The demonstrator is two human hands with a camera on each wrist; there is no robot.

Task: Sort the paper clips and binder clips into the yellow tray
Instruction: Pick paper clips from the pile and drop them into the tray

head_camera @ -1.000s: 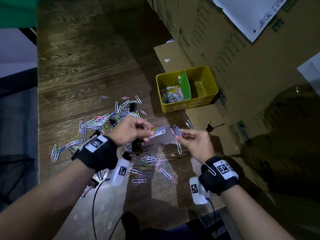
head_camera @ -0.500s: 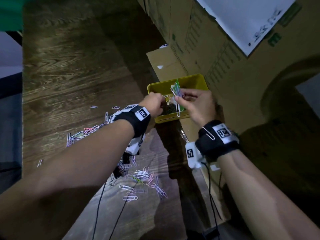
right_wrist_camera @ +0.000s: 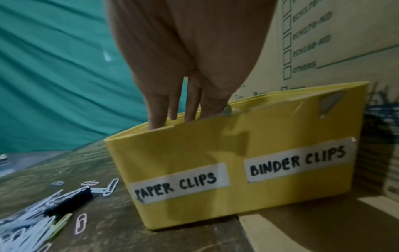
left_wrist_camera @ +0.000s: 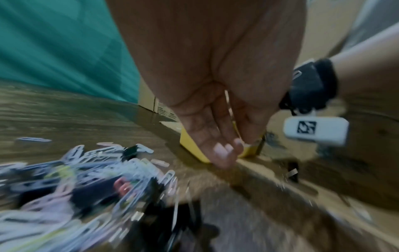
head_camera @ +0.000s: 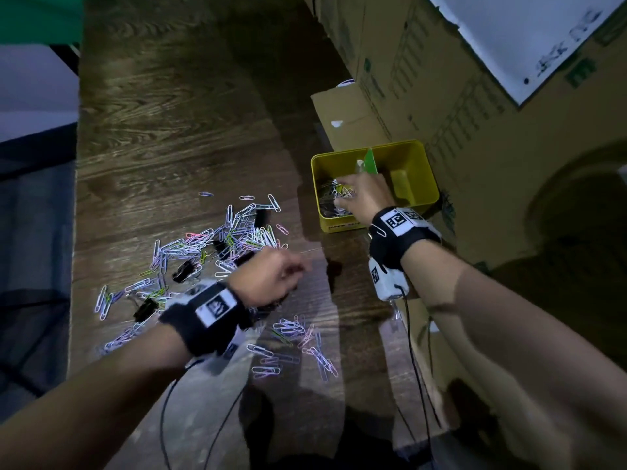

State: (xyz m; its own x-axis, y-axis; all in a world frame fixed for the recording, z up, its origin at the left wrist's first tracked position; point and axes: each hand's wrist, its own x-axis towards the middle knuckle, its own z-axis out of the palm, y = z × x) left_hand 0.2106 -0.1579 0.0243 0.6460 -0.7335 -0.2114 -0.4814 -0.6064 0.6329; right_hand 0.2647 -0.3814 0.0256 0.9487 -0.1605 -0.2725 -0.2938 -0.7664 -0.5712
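Note:
The yellow tray (head_camera: 339,227) stands at the table's right, split by a green divider (head_camera: 369,161). Its front labels read PAPER CLIPS (right_wrist_camera: 179,184) on the left and BINDER CLIPS (right_wrist_camera: 298,160) on the right. My right hand (head_camera: 342,195) hovers over the left compartment, fingers straight and pointing down at the paper clips in the tray (head_camera: 327,201), holding nothing I can see. My left hand (head_camera: 295,266) is blurred above the loose paper clip pile (head_camera: 237,232); its palm (left_wrist_camera: 224,150) is open and empty. Black binder clips (head_camera: 183,271) lie among the pile.
Cardboard boxes (head_camera: 441,79) wall in the right side behind the tray, which sits partly on flat cardboard (head_camera: 346,113). More paper clips (head_camera: 305,337) lie near the front edge. Wrist camera cables (head_camera: 414,368) hang down. The table's left edge (head_camera: 76,198) drops off.
Both hands were at the tray holding paper clips. Now the left hand has pulled back over the pile, empty, and the right hand's clips are gone, its fingers straight over the left compartment.

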